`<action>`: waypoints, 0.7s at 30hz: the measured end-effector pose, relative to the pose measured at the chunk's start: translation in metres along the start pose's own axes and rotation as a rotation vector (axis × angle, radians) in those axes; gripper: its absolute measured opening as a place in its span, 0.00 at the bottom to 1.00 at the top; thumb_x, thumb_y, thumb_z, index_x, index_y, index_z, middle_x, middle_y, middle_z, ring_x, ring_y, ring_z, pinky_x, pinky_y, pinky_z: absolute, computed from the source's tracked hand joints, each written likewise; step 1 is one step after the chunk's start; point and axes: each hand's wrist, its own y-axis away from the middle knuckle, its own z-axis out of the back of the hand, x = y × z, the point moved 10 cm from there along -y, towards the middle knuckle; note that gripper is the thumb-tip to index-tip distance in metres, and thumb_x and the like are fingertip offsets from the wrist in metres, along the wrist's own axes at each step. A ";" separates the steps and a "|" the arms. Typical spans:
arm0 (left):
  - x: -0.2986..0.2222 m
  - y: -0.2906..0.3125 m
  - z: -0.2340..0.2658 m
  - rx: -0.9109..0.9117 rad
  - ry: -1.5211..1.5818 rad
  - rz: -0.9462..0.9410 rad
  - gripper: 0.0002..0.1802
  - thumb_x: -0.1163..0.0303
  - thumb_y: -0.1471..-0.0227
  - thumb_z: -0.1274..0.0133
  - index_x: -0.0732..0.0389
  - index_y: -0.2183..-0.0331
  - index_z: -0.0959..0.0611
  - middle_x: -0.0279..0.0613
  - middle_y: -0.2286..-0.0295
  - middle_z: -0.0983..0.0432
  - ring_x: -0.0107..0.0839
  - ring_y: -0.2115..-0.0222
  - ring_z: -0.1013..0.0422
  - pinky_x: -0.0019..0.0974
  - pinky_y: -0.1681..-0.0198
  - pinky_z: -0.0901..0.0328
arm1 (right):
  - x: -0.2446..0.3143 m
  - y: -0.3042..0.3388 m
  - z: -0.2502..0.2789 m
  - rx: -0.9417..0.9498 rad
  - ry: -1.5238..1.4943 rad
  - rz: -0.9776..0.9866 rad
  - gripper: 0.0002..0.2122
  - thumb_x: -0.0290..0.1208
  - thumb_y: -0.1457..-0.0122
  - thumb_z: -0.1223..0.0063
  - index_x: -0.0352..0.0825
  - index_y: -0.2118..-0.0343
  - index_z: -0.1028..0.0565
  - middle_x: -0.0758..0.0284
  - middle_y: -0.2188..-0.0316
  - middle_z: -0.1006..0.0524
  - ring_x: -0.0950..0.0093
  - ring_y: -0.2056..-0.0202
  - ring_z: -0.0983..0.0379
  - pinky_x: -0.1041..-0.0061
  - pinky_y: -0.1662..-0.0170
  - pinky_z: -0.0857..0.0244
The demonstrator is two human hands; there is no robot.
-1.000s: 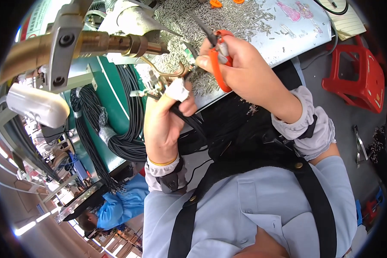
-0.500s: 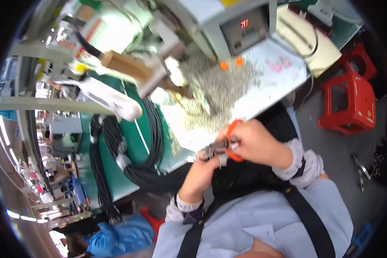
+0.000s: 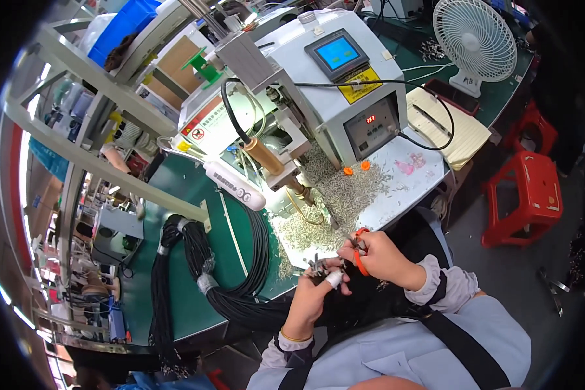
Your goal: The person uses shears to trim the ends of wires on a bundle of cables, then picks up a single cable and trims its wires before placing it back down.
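The hand tool's grips [image 3: 360, 263] are orange, the coiled cables [image 3: 240, 309] black. The tabletop [image 3: 188, 305] is green, the plastic stool [image 3: 541, 188] red, the desk fan [image 3: 471, 44] white.

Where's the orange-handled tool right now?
In the head view, just below and right of centre, the orange-handled tool is in the right hand, beside the left hand and near the white board's front edge.

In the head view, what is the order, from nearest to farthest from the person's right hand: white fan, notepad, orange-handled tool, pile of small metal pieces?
1. Orange-handled tool, held in the right hand.
2. Pile of small metal pieces, just ahead.
3. Notepad, farther ahead, to the right.
4. White fan, beyond the notepad, upper right.
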 end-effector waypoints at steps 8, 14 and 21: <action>-0.001 0.003 0.004 -0.002 0.298 0.026 0.12 0.78 0.58 0.52 0.68 0.66 0.28 0.45 0.77 0.30 0.29 0.86 0.36 0.28 0.84 0.40 | 0.075 0.049 -0.014 -0.275 0.651 0.761 0.16 0.32 0.61 0.43 0.35 0.65 0.26 0.64 0.71 0.24 0.71 0.78 0.27 0.80 0.78 0.34; 0.007 0.009 0.015 -0.095 0.253 0.021 0.09 0.79 0.56 0.55 0.67 0.68 0.28 0.42 0.80 0.31 0.25 0.87 0.39 0.25 0.86 0.46 | 0.059 0.050 -0.016 -0.270 0.612 0.724 0.13 0.30 0.59 0.45 0.35 0.67 0.26 0.64 0.70 0.24 0.74 0.78 0.27 0.81 0.79 0.35; 0.001 0.013 0.023 -0.290 0.044 -0.107 0.06 0.81 0.57 0.52 0.65 0.71 0.26 0.34 0.83 0.34 0.19 0.88 0.44 0.23 0.86 0.49 | 0.042 0.049 -0.010 -0.255 0.561 0.568 0.09 0.24 0.56 0.45 0.34 0.69 0.26 0.64 0.74 0.24 0.72 0.79 0.27 0.79 0.79 0.33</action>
